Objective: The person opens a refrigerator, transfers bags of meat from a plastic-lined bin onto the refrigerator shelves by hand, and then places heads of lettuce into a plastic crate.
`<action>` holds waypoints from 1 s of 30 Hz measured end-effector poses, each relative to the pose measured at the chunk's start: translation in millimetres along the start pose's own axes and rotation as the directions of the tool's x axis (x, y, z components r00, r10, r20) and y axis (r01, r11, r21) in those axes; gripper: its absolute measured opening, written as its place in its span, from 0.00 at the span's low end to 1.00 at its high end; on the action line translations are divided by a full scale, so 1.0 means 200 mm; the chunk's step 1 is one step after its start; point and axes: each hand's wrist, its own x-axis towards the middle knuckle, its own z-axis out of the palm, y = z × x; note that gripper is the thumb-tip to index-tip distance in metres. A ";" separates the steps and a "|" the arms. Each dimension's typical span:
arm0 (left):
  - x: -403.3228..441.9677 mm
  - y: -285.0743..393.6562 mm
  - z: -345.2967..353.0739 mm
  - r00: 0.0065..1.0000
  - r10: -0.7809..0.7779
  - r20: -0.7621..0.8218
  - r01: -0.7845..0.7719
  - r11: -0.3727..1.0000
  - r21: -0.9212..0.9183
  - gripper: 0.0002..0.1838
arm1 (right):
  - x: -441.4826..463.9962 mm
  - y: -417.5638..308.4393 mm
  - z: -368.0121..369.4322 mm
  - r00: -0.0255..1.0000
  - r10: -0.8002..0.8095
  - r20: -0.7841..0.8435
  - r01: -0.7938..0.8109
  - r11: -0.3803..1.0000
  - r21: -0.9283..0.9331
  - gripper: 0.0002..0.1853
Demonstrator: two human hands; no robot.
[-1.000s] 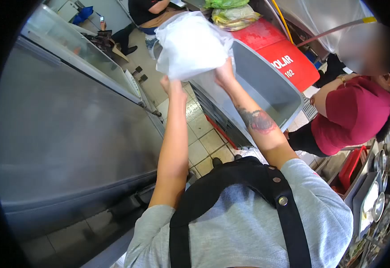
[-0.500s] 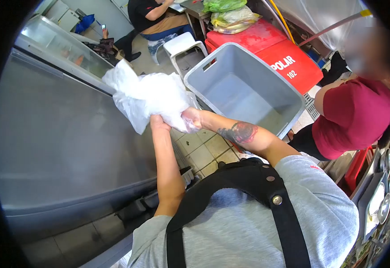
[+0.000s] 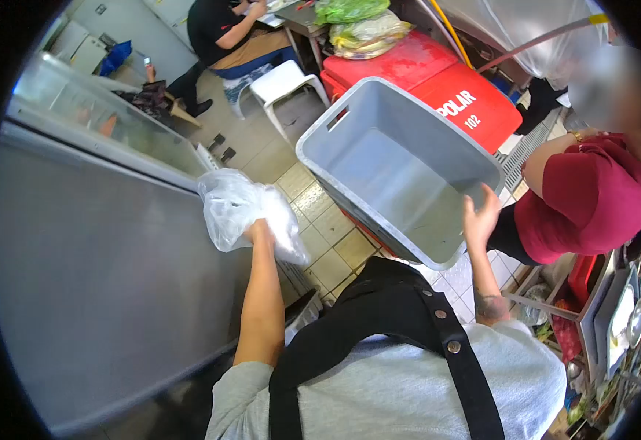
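My left hand (image 3: 259, 232) grips a white, see-through plastic bag (image 3: 234, 205) beside the grey metal cabinet; a pale bulk shows inside the bag, but I cannot make out what it is. The fingers are partly hidden by the plastic. My right hand (image 3: 482, 218) holds nothing, its thumb and fingers apart, over the near right corner of a large grey plastic tub (image 3: 379, 158). Whether it touches the rim I cannot tell. The tub's inside shows bare grey walls and floor.
Beneath and behind the tub is a red box marked POLAR (image 3: 438, 81), with bagged green vegetables (image 3: 368, 29) on it. A white stool (image 3: 284, 84) stands beyond. At right is a person in a maroon shirt (image 3: 592, 198); a metal cabinet (image 3: 108, 279) lines the left.
My right hand has let go of the white bag and moved right to the tub's corner. My left hand keeps the bag, which now hangs lower.
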 end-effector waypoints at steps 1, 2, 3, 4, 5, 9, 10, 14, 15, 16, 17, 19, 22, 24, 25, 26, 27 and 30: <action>0.06 -0.04 -0.01 0.999 0.009 -0.043 -0.006 0.998 0.070 0.22 | -0.03 0.09 -0.04 0.990 0.097 -0.105 -0.111 0.984 -0.137 0.23; 0.13 -0.07 -0.02 0.996 0.022 -0.083 -0.010 0.990 0.141 0.22 | -0.07 0.17 -0.05 0.980 0.160 -0.116 -0.178 0.968 -0.176 0.25; 0.19 -0.09 -0.02 0.993 0.035 -0.112 -0.010 0.977 0.213 0.22 | -0.13 0.25 -0.03 0.966 0.223 -0.129 -0.247 0.946 -0.210 0.27; 0.25 -0.09 -0.01 0.991 0.045 -0.128 -0.009 0.962 0.272 0.21 | -0.18 0.35 0.00 0.872 0.482 0.090 -0.482 0.876 -0.014 0.25; 0.30 -0.09 0.00 0.989 0.056 -0.138 -0.009 0.946 0.324 0.21 | -0.22 0.44 0.05 0.693 0.633 0.346 -0.703 0.700 0.126 0.23; 0.53 -0.04 0.03 0.984 0.083 -0.156 0.008 0.860 0.510 0.21 | -0.27 0.55 0.15 0.598 0.618 0.511 -0.778 0.292 0.557 0.14; 0.59 -0.01 0.05 0.984 0.088 -0.154 0.010 0.839 0.543 0.21 | -0.26 0.51 0.15 0.575 0.626 0.526 -0.786 0.244 0.568 0.14; 0.78 0.16 0.11 0.979 0.136 -0.155 0.002 0.747 0.665 0.21 | 0.06 0.08 0.09 0.636 0.534 0.557 -0.751 0.265 0.605 0.13; 0.83 0.21 0.13 0.977 0.149 -0.155 -0.001 0.724 0.690 0.21 | 0.19 -0.10 0.09 0.648 0.510 0.565 -0.745 0.271 0.610 0.15; 0.86 0.25 0.15 0.976 0.155 -0.152 0.000 0.700 0.714 0.21 | 0.31 -0.25 0.11 0.673 0.509 0.537 -0.729 0.336 0.596 0.16; 0.91 0.30 0.19 0.976 0.164 -0.145 -0.005 0.679 0.734 0.21 | 0.44 -0.40 0.16 0.702 0.501 0.506 -0.707 0.400 0.584 0.17; 1.02 0.39 0.26 0.976 0.180 -0.127 -0.019 0.643 0.765 0.21 | 0.67 -0.66 0.25 0.730 0.466 0.500 -0.683 0.479 0.552 0.18; 1.18 0.49 0.36 0.977 0.190 -0.100 -0.034 0.599 0.800 0.21 | 0.94 -0.94 0.40 0.742 0.419 0.524 -0.667 0.544 0.509 0.17; 1.28 0.52 0.38 0.979 0.180 -0.094 -0.026 0.570 0.821 0.21 | 1.11 -1.00 0.49 0.758 0.398 0.517 -0.639 0.614 0.463 0.17; 1.33 0.53 0.39 0.981 0.173 -0.089 -0.024 0.561 0.828 0.21 | 1.18 -1.02 0.52 0.766 0.384 0.515 -0.621 0.649 0.440 0.17; 1.38 0.55 0.38 0.981 0.168 -0.101 -0.007 0.542 0.840 0.21 | 1.25 -1.03 0.54 0.778 0.386 0.496 -0.605 0.672 0.426 0.16; 1.42 0.57 0.37 0.981 0.166 -0.101 -0.002 0.531 0.848 0.21 | 1.31 -1.04 0.55 0.787 0.391 0.477 -0.593 0.693 0.411 0.15; 1.57 0.65 0.31 0.984 0.131 -0.120 0.043 0.479 0.877 0.21 | 1.43 -1.04 0.52 0.823 0.414 0.388 -0.555 0.730 0.399 0.14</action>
